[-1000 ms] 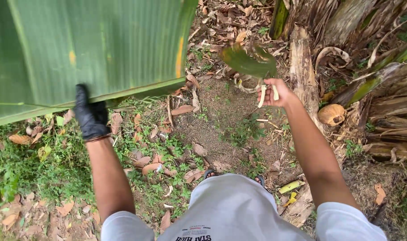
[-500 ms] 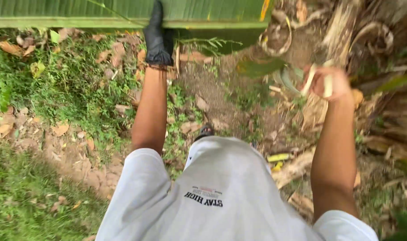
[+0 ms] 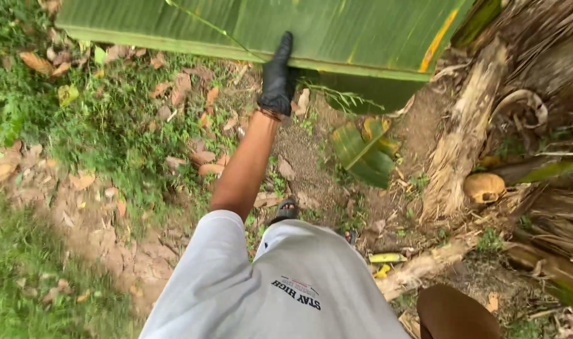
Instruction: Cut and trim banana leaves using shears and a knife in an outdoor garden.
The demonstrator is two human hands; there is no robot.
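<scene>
Dropped out of view, right hand's fingers can't be told — gloved left hand (image 3: 278, 80) fingers grip the banana leaf (image 3: 267, 28) edge.

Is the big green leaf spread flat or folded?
Spread flat: the leaf shows one broad, smooth face, and the gloved left hand holds its lower edge.

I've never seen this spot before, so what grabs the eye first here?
The huge green banana leaf spanning the top, with the left hand in a black glove gripping its lower edge. Below it, a smaller torn leaf piece lies on bare soil, beside dry brown banana trunks at right.
</scene>
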